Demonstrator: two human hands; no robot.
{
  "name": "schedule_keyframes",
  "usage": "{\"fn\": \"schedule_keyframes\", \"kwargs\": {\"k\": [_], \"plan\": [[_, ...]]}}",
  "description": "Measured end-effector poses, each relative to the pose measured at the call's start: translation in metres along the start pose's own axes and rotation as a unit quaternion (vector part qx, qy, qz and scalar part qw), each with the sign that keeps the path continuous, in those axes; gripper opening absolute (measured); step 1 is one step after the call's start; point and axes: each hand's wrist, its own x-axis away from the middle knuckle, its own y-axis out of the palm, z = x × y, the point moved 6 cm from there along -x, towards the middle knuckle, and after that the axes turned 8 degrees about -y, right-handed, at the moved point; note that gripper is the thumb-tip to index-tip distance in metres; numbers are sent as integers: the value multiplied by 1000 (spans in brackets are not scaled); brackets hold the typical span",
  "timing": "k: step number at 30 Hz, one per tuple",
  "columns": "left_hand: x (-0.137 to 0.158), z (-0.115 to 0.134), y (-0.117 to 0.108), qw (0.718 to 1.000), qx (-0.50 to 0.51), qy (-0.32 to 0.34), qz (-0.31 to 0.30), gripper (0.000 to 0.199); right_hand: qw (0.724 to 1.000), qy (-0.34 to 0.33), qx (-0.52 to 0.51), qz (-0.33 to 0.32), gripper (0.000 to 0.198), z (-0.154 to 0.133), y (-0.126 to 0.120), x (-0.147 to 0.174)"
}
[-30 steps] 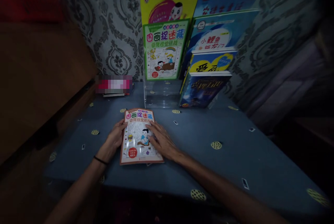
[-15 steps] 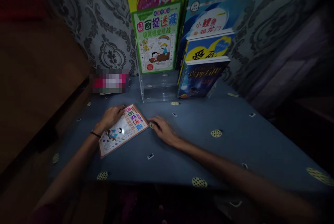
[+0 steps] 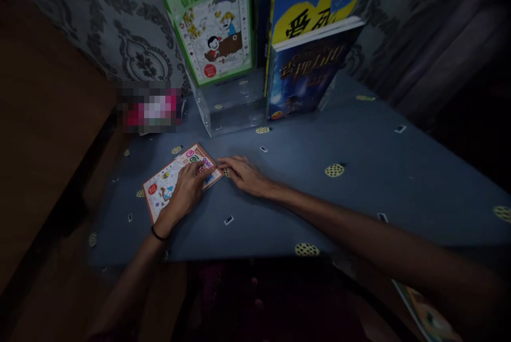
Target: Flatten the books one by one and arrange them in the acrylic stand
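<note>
A thin picture book (image 3: 162, 181) with an orange-brown border lies on the table at a slant, its printed cover facing up. Across that cover rests my left hand (image 3: 187, 190), its fingers stretched toward the book's right end and hiding part of the title. A dark band circles the left wrist. My right hand (image 3: 245, 176) lies on the tabletop just right of the book. Its fingers are loosely bent and apart, with the fingertips at the book's right corner; whether they press on the corner is hard to see.
Behind the hands, a clear acrylic stand (image 3: 235, 113) holds a green picture book (image 3: 219, 33), a blue and yellow book (image 3: 315, 7) and a dark blue book (image 3: 307, 73). A pixelated pink item (image 3: 154, 110) lies at left. The blue tablecloth (image 3: 303, 198) has pineapple prints. Another book (image 3: 427, 313) shows lower right.
My left hand has slid from the book's left edge rightward across its cover. My right hand has come to the book's right corner. The view has tipped downward.
</note>
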Motion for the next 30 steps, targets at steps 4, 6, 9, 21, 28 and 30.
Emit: {"fn": "schedule_keyframes", "kwargs": {"k": [4,6,9,21,28,30], "plan": [[-1,4,-2,1000,-10,1,-7,36,1000,-7,5,-2,47,0,1,1],[1,10,-4,1000,-14,4,-18,37,1000,-6,12,0,45,1,2,1],[6,20,-5,999,-20,8,-37,39,1000,-5,21,2,43,2,2,2],[26,21,-17,998,-15,9,-56,38,999,-38,20,-9,37,0,3,5],[21,-81,-43,969,-84,-210,-94,54,993,-77,90,7,26,-16,2,8],[17,-94,-44,962,-90,-228,-120,59,989,-87,117,5,25,-21,4,11]]}}
